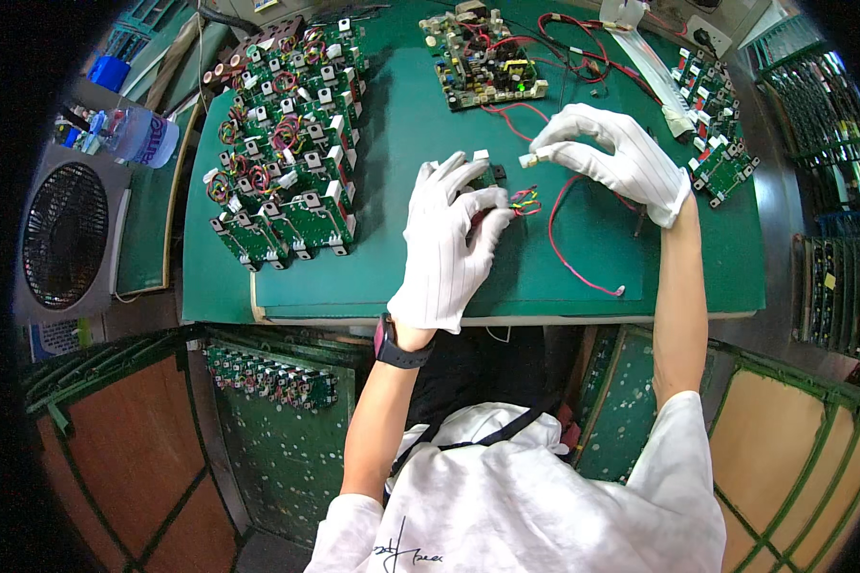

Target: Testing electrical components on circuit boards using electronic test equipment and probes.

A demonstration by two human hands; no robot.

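Observation:
My left hand [440, 244], in a white striped glove, is closed around a small green circuit board [490, 175], most of it hidden by the fingers. A bundle of coloured wires [526, 201] sticks out beside its thumb. Just to the right, my right hand [621, 158], gloved the same way, pinches a small white connector [533, 159] between thumb and fingers. The connector is apart from the board. A red lead [562, 250] with a white plug at its end lies on the green mat below my right hand.
Rows of finished-looking green boards [301, 215] stand at the left of the bench. A larger populated board [483, 67] with a lit green light sits at the back, near looped red cables [607, 62]. More boards [726, 172] lie at the right. A fan [72, 234] and water bottle [143, 137] are far left.

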